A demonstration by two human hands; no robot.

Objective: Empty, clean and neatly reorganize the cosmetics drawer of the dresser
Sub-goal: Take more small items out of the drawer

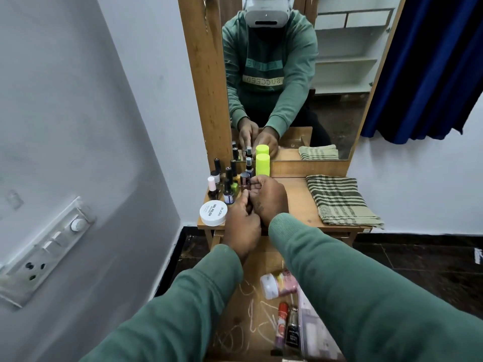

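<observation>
The dresser top carries a cluster of nail polish bottles at its left end, a neon yellow-green bottle by the mirror, and a white round tub labelled nail polish at the front left. My two hands meet just right of the cluster. My right hand has its fingers curled at a small brown bottle. My left hand sits below it, its thumb and fingers pinching a small dark item that is mostly hidden. The open drawer lies under my arms.
In the drawer lie a white and pink jar, a red tube, a dark tube and a pale flat box. A folded checked cloth covers the top's right side. The mirror stands behind, and a switch panel is on the left wall.
</observation>
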